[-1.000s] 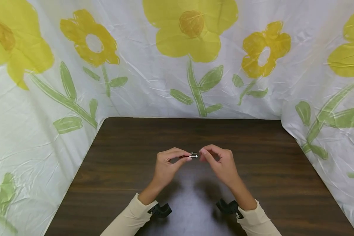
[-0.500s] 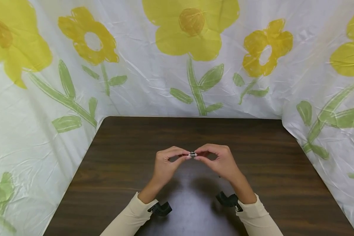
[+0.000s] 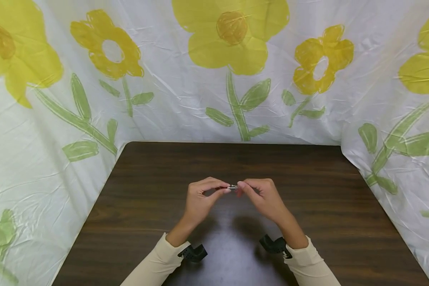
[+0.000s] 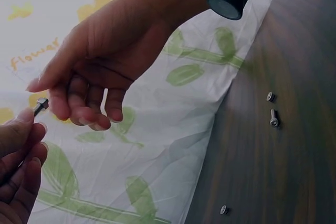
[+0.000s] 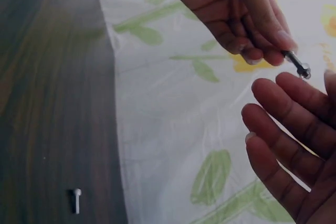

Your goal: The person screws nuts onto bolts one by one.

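Note:
My left hand (image 3: 201,198) pinches a small metal bolt (image 5: 292,59) between thumb and fingertips, its free end pointing toward the right hand. A nut (image 4: 43,102) sits at that end of the bolt. My right hand (image 3: 266,196) is held right by the nut, thumb and index tip on either side of it. In the right wrist view the right hand's fingers (image 5: 294,114) are spread and gently bent, with nothing in them. Both hands are raised over the dark wooden table (image 3: 164,163).
In the left wrist view, a loose nut (image 4: 270,97), another bolt (image 4: 274,119) and a further nut (image 4: 224,210) lie on the tabletop. The right wrist view also has a bolt (image 5: 77,201) on the table. A white flowered cloth (image 3: 157,115) hangs around the table.
My right hand came in from slightly apart, its fingertips met the bolt's end half a second ago, and now they have loosened and shifted a little. The left hand stays nearly still, holding the bolt.

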{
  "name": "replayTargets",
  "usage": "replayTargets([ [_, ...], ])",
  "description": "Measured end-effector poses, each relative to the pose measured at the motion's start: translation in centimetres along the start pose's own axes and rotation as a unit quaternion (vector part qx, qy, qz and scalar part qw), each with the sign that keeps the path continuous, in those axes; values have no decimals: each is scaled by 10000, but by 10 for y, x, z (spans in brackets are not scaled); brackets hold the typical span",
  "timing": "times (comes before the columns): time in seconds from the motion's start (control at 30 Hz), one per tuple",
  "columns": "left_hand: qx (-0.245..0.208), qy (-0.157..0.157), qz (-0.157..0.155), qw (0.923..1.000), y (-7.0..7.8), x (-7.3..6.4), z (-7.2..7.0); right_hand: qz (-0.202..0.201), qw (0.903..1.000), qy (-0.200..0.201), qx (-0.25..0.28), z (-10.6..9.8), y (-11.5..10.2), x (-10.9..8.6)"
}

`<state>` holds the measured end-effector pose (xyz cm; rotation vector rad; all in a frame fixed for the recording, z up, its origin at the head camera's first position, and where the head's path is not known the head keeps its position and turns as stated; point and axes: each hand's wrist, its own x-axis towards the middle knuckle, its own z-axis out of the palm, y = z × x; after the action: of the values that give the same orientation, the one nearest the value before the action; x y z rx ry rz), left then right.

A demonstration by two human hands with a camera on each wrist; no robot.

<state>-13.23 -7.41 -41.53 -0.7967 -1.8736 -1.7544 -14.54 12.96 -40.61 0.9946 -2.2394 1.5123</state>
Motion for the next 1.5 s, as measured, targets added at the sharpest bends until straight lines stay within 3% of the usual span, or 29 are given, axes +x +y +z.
replayTargets([
  [0.13, 52, -24, -11, 10000, -1, 0, -1, -92, 9999, 44, 53, -2, -8, 2],
  [0.43, 49, -75, -60, 9999, 3, 3, -2, -618, 9977, 183, 209, -1, 16, -3],
  [1.13, -38, -92, -25, 9999, 3, 4, -3, 129, 9992, -320, 180, 2, 18, -4],
  [1.27, 24, -41, -14, 10000, 5, 5, -4, 41, 9997, -218, 69, 1, 11, -3],
  [1.4, 67, -38, 2, 10000, 6, 5, -4, -291, 9996, 1, -6, 2, 5, -1],
  [1.5, 51, -66, -26, 10000, 6, 3, -4, -454, 9989, 97, 56, 3, 10, -3],
])
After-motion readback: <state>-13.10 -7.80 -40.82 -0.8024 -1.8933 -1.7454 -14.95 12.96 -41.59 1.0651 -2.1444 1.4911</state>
